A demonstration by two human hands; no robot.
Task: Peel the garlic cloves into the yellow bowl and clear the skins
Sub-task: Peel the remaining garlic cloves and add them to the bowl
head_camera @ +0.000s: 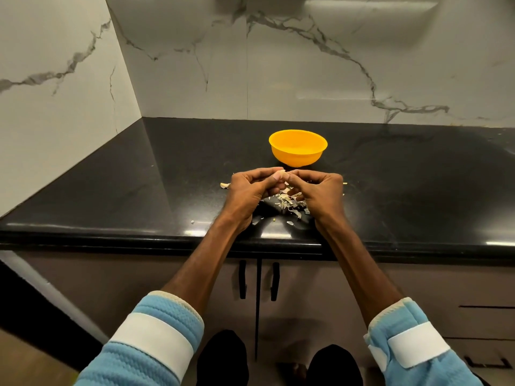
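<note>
Pale garlic clove [280, 173], one in view, is pinched between the fingertips of both hands. It's mostly covered, so we can't call its long axis or which way its tip points. Left hand [250, 189] and right hand [320, 190] both have fingers curled in, thumbs and forefingers meeting on the clove. They hold it above the counter, just in front of the yellow bowl [297, 149].

We count two hands, one bowl, one visible clove.

Skins [289, 204]: one loose pile under and between the hands, too many flakes to count. There's a stray flake just left of the left hand and a few more near the front edge.

Bowl is upright, mouth up, near the hands but apart from them. We can't see inside it.

Black counter [125, 196]: front edge runs under the forearms, with marble walls [306, 79] at left and rear. Its surface extends well to the left and right of bowl and pile.

Below the edge are two black cabinet handles [243, 278], vertical, side by side.
</note>
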